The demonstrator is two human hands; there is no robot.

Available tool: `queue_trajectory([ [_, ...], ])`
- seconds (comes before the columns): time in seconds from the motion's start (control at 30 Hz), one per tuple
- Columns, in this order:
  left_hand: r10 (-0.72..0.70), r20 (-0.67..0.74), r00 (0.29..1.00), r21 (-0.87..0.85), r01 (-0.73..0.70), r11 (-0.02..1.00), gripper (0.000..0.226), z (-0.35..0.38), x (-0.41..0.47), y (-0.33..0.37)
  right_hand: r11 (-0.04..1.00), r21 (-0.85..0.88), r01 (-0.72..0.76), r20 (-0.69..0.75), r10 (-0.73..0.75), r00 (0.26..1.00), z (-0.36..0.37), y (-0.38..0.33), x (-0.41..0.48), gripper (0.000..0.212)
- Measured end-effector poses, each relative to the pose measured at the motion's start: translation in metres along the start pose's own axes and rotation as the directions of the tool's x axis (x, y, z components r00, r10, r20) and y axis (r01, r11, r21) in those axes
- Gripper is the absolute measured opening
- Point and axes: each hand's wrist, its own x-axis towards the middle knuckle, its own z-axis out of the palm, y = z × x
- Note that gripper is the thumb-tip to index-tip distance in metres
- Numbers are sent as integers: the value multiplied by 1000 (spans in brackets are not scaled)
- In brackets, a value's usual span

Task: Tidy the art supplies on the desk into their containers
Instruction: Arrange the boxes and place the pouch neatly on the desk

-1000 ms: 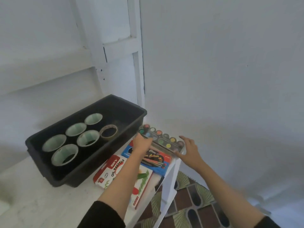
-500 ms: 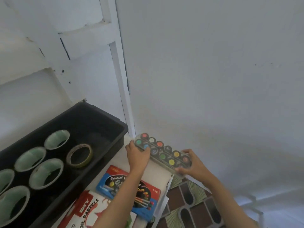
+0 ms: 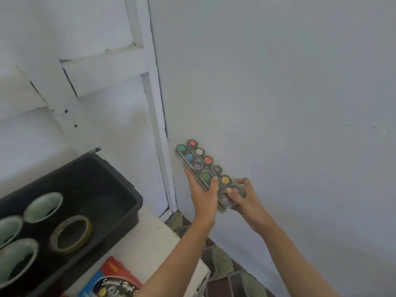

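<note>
A long clear-lidded watercolour palette (image 3: 199, 160) with two rows of coloured paint pans is held up in the air past the desk's right edge, tilted toward the upper left. My left hand (image 3: 202, 192) grips its near left side, thumb over a green pan. My right hand (image 3: 240, 195) grips the near right end, fingers curled round it. A black plastic bin (image 3: 120, 189) sits on the white desk (image 3: 147, 243) at lower left and holds several tape rolls, among them a yellowish one (image 3: 71, 234).
A blue paint-set box (image 3: 111, 284) lies at the desk's near edge, partly cut off. White wall and a white frame post (image 3: 158, 129) stand right behind. Patterned floor tiles (image 3: 225, 266) show below the desk's right edge.
Both hands have lifted the palette off the desk and turned it more upright, and my view has swung right and closer. My right hand went from touching its end to gripping it.
</note>
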Motion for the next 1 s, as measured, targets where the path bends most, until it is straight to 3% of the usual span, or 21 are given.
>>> queue_trajectory([
  [0.13,30,-189,982,-207,-69,976,62,9,39,35,995,-97,28,215,-7,977,8,-35,50,23],
  [0.23,29,-235,971,-297,-100,950,46,-15,54,65,970,-227,91,353,-5,935,27,-56,80,16],
  [0.47,162,-428,889,-121,-234,965,44,-117,48,115,872,-383,305,670,35,741,133,-75,117,21],
  [0.7,71,-609,790,-25,-108,994,46,-209,26,125,712,-477,515,745,16,667,239,-30,127,41],
  [0.83,-69,-601,796,-40,56,998,44,-225,32,110,671,-524,524,706,-2,708,258,-9,124,47],
  [1.0,-185,-534,825,-105,152,983,53,-224,47,89,677,-452,581,682,-158,714,247,13,120,40],
])
